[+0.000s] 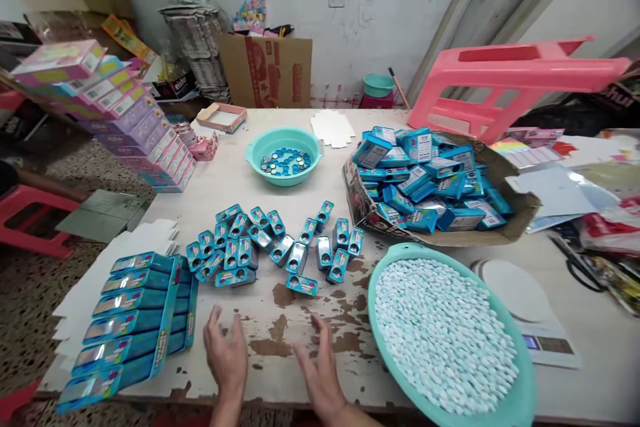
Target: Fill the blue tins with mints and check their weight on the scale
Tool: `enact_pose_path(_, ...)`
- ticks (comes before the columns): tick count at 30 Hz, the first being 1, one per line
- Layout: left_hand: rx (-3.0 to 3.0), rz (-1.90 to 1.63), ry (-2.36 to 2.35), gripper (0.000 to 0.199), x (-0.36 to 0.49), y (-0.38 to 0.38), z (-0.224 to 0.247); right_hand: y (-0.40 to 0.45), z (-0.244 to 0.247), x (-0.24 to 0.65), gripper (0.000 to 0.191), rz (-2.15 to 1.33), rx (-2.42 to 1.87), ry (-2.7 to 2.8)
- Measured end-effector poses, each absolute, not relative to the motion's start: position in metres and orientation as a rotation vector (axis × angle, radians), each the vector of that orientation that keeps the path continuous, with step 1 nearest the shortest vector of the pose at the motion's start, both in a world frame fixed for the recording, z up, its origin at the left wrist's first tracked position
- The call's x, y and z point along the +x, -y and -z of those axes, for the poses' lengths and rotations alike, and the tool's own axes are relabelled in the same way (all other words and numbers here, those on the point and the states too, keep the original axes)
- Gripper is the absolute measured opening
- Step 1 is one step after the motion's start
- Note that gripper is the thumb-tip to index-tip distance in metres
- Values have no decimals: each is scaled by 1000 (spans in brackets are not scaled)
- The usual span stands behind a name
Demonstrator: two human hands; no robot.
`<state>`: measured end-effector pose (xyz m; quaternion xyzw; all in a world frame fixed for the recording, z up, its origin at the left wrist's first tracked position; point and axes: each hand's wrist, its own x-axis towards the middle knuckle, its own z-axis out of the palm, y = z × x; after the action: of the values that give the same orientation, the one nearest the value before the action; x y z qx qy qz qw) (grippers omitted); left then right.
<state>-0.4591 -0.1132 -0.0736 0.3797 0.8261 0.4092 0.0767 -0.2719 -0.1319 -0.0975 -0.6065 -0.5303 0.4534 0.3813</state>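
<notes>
My left hand [227, 350] and my right hand [319, 363] are raised over the table's front edge, apart from each other, fingers spread, holding nothing. Beyond them several small blue tins [296, 257] with round holes in their tops stand or lie in a loose cluster. Left of my left hand is a display box [167, 313] filled with rows of blue packs. To the right of my right hand, a large turquoise basin [525, 373] holds many pale blue and white candies. A small turquoise bowl [285, 180] behind the tins contains round blue and silver pieces.
A cardboard box [523, 213] full of blue packs stands at the right, before a pink stool [500, 67]. A white scale [550, 340] sits beside the basin. Stacked pink and purple boxes [145, 127] rise at the left. White card sheets [333, 128] lie behind the bowl.
</notes>
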Motion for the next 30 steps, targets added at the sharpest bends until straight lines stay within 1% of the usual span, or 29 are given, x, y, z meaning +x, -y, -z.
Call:
enact_pose_path(3,1497,-1244,-2337,46,-412,60,25,111,104,-242,56,-1066,-1710,1140)
enact_pose_path(5,1715,-1187,-2172,44,-388,-3,-3,81,104,-237,59,-1011,-1722,1026)
enact_pose_path(6,1810,-1099,-2091,44,-378,-38,-12,65,104,-235,60,-983,-1710,976)
enact_pose_path(8,1958,-819,-1988,50,-356,-102,-20,33,103,-232,64,-911,-1683,896)
enact_pose_path(10,2022,-482,-1955,59,-335,-151,-15,4,106,-225,66,-824,-1653,846)
enact_pose_path(12,2044,-167,-1928,58,-320,-180,-1,-22,111,-217,65,-752,-1600,807)
enact_pose_path(13,2051,-55,-1913,55,-316,-189,7,-35,114,-213,65,-732,-1563,782)
enact_pose_path(15,2092,63,-1897,50,-317,-197,20,-58,120,-207,66,-719,-1475,714)
enact_pose_path(17,2153,102,-1926,48,-328,-199,27,-78,127,-205,67,-752,-1430,704)
enact_pose_path(20,2194,170,-2011,46,-354,-199,31,-98,133,-210,61,-860,-1372,770)
enact_pose_path(24,2234,131,-2079,41,-385,-194,31,-113,132,-237,53,-1017,-1278,933)
enact_pose_path(30,2222,35,-2126,44,-410,-186,31,-124,129,-286,53,-1102,-1231,1000)
